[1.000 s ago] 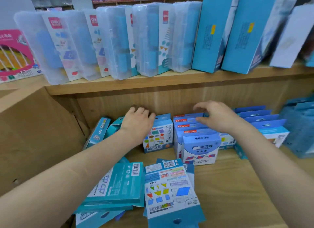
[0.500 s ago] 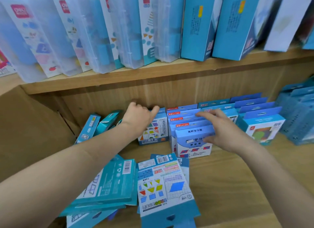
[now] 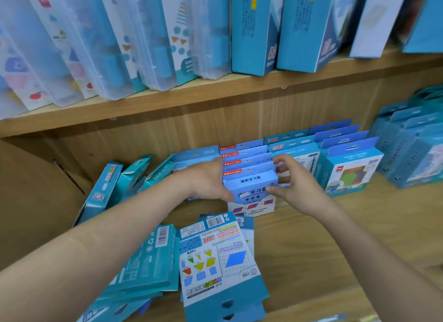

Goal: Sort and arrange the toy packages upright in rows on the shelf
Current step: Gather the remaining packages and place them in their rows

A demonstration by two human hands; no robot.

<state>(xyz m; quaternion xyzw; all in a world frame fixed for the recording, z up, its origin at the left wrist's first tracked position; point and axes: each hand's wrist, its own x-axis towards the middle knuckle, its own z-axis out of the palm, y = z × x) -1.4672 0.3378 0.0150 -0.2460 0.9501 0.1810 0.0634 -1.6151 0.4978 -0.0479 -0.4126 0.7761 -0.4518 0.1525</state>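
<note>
Both hands have moved inward since the earlier frames. The left hand has left the colourful package at the back, and the right hand has come down off the package tops. They now clasp a row of light blue packages at the centre of the frame, one hand on each side. The left fingers curl against the row's left flank, with the thumb on the front face. The right thumb and fingers pinch the right edge of the foremost package. The row stands upright on the lower shelf, just beside further upright rows at centre right.

The task looks partly done, as these centre and right rows already stand in order. Much remains. Leaning teal packages slump against each other at centre left. Flat printed packages lie at lower centre, touching a flat teal pile at lower left. Clear cases line the upper shelf across the top of the frame.
</note>
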